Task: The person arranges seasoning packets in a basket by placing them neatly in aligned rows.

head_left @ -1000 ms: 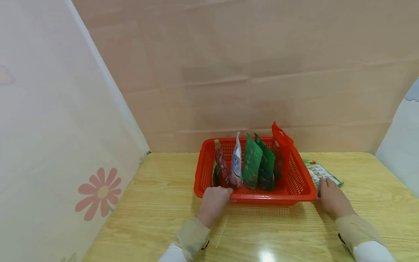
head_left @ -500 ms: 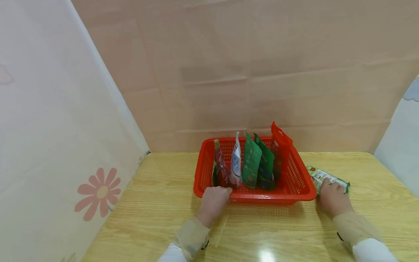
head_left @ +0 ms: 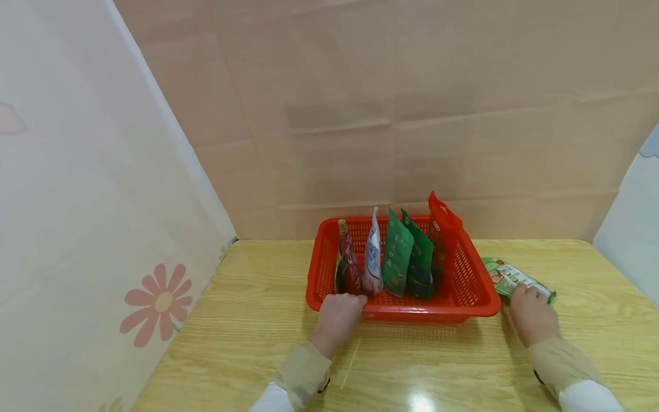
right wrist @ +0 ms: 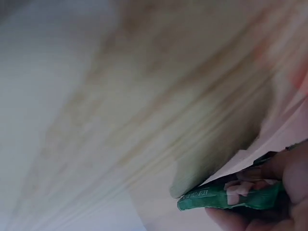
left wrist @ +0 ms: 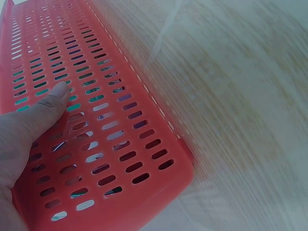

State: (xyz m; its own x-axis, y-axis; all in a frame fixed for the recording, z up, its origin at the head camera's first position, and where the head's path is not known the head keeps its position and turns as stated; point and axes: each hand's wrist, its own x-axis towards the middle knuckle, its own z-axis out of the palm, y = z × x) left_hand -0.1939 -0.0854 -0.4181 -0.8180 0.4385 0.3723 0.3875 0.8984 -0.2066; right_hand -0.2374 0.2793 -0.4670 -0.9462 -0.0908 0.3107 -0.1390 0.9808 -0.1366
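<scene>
My left hand [head_left: 338, 320] holds the near rim of the red plastic basket [head_left: 401, 311] at its left part. In the left wrist view its thumb [left wrist: 53, 101] presses on the slotted outer wall; the other fingers are hidden. Beyond the basket's right side, my right hand [head_left: 534, 315] pinches the near edge of a flat green-and-white food packet [head_left: 516, 276]. The right wrist view has the packet's green edge [right wrist: 202, 199] between thumb and fingers. That packet lies low over the table, and whether it touches the wood I cannot tell.
Inside the basket stand a dark red spouted pouch [head_left: 349, 263], a white bag [head_left: 372, 257], a green bag [head_left: 398, 257], a darker green bag [head_left: 420, 260] and a red bag [head_left: 444, 234]. The wooden table [head_left: 257, 297] meets a papered wall [head_left: 334, 160] behind.
The food packet has shifted a little to the right, away from the basket. My right hand has moved slightly right with it, its fingers more bent. My left hand and the basket have stayed put.
</scene>
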